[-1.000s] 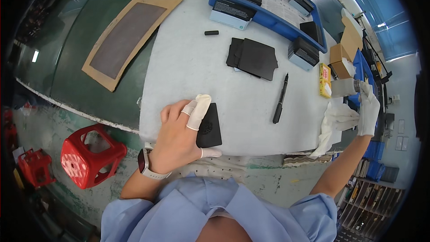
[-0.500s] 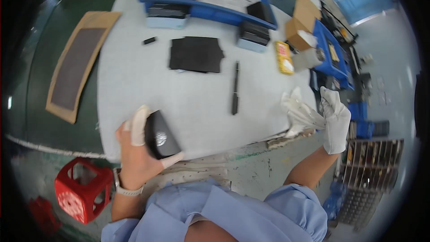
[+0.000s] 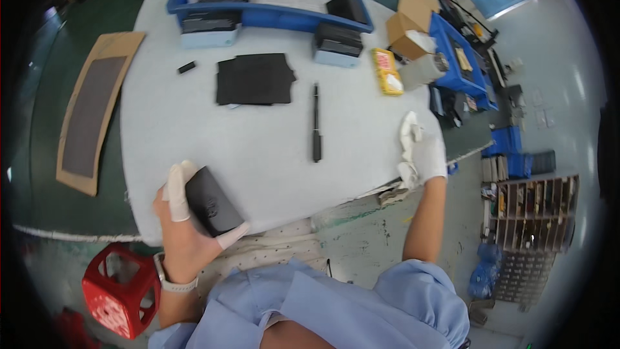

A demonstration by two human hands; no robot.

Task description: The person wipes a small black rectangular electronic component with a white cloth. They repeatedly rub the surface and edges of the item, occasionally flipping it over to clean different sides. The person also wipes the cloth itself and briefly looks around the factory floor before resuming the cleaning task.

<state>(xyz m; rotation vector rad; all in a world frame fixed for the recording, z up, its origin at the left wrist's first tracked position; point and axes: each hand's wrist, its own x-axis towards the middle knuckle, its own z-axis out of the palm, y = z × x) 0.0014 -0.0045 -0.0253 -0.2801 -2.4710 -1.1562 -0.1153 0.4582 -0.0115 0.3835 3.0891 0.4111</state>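
Observation:
My left hand (image 3: 187, 232), with pale finger cots on several fingers, holds a flat black rectangular piece (image 3: 213, 207) with a small round mark. It is tilted above the table's near-left edge, gripped by its sides. At the right edge of the table, my white-gloved right hand (image 3: 428, 158) is down on or against a crumpled white cloth (image 3: 407, 148). Its fingers are blurred, so its grip does not show. Between the hands and farther back lie a black pen (image 3: 316, 126) and a loose stack of flat black pieces (image 3: 254, 81).
A blue tray (image 3: 271, 14) of black pieces stands at the back, two pale-blue holders (image 3: 210, 39) of black pieces before it. A small black block (image 3: 186, 67), yellow packet (image 3: 387, 72), grey-white container (image 3: 423, 72) and cardboard box (image 3: 407, 35) surround the workspace. A red stool (image 3: 123, 291) stands below left.
My right hand has come down and inward to the table edge, and the cloth trailing from it now lies bunched beside it. My left hand still holds the black piece, now turned flatter.

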